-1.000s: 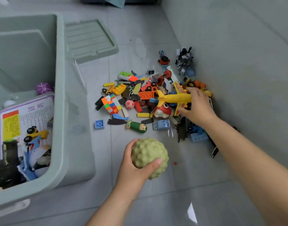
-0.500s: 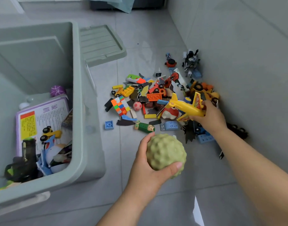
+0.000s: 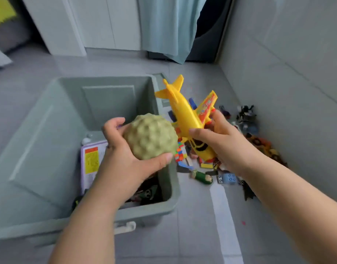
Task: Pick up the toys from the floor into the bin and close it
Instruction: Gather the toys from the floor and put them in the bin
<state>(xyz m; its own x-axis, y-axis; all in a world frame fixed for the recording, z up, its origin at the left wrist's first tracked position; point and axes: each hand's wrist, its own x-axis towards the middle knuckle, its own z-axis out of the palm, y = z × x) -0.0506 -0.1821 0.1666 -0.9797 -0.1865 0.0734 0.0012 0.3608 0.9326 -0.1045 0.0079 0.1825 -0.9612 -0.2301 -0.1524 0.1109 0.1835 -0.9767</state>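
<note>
My left hand grips a bumpy green ball over the right part of the open grey-green bin. My right hand holds a yellow toy plane by its body, nose down, just right of the bin's rim. Inside the bin lie a purple booklet and dark toys, partly hidden by my left arm. The toy pile stays on the floor against the right wall, partly behind my right hand.
A green wooden figure and a blue brick lie on the grey tiles near the bin's corner. A grey wall runs along the right. White cabinets and a hanging blue cloth stand at the back. The bin's lid is mostly hidden.
Both hands rose and swung left toward the bin: the ball now hangs over its opening, the plane was lifted off the pile. My view turned left and up.
</note>
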